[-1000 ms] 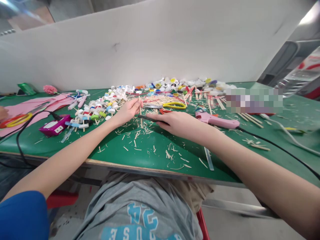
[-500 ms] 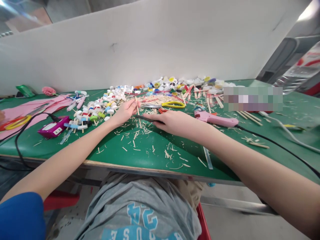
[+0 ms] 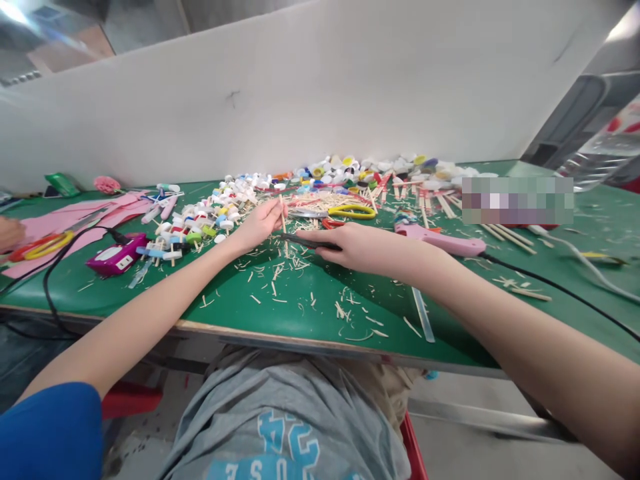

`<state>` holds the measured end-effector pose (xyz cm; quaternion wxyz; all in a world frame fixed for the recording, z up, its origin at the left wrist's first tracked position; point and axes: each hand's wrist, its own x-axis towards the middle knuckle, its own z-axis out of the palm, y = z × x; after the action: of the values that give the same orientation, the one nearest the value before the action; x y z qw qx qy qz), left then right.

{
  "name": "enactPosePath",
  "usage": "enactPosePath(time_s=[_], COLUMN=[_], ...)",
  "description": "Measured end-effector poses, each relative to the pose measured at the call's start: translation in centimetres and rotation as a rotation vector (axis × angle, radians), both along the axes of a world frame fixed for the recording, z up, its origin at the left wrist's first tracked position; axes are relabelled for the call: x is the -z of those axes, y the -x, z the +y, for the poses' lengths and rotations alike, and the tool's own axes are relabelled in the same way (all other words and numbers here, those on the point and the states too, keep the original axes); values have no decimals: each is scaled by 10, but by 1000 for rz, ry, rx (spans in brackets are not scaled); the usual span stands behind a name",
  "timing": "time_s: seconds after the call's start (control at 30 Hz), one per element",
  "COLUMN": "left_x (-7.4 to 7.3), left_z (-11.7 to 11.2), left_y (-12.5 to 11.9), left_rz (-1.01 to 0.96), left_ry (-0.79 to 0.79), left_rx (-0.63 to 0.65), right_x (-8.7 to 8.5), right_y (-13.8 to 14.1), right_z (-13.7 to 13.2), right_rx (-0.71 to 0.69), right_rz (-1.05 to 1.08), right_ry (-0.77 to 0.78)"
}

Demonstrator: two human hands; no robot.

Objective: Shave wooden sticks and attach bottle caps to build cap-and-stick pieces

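Soft, bright light; glare (image 3: 14, 12) whitens the area far beyond the left fingers (image 3: 276, 211). Shadow (image 3: 373, 287) darkens the table (image 3: 295, 321) nearer than the right fingers (image 3: 320, 236). Well right of both, a bottle (image 3: 603, 157) blurs, perhaps lens-stretched.

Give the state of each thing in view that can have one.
Left hand: closed on wooden stick
Wooden stick: roughly upright
Right hand: closed on dark tool
Dark tool: tip at the stick
Scissors near the hands: lying down, blade opening unclear
Pink glue gun: lying down, corded, unheld
Purple box: black cord attached
Wood shavings: scattered
Bottle caps: loosely heaped
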<state>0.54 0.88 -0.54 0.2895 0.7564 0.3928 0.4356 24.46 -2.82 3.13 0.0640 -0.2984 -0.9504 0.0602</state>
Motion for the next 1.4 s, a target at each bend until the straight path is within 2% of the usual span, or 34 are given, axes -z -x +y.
enactPosePath(time_s=[0.17, 0.3, 0.43, 0.57, 0.77, 0.9, 1.13, 1.3, 1.4], left_x=[2, 4, 3, -1, -3, -3, -6, -8, -8], left_z=[1, 3, 1, -3, -5, -5, -8, -9, -10], left_y=[2, 5, 3, 1, -1, 0, -3, -4, -4], left_rz=[-3, -7, -2, 19, 24, 20, 40, 50, 65], left_ry=[2, 4, 0, -4, 2, 8, -10, -1, -8], left_rx=[4, 6, 10, -1, -17, -20, 11, 9, 1], right_x=[0, 3, 1, 0, 8, 10, 6, 7, 11], right_y=[-4, -7, -8, -7, -4, -2, 0, -2, -4], right_z=[0, 3, 1, -1, 6, 7, 4, 7, 9], right_rx=[-30, -35, -39, 23, 61, 46, -7, -25, -18], right_rz=[-9, 45, 87, 55, -34, -20, -70, -11, 35], right_ry=[119, 150, 115, -26, -146, -144, -21, 30, -13])
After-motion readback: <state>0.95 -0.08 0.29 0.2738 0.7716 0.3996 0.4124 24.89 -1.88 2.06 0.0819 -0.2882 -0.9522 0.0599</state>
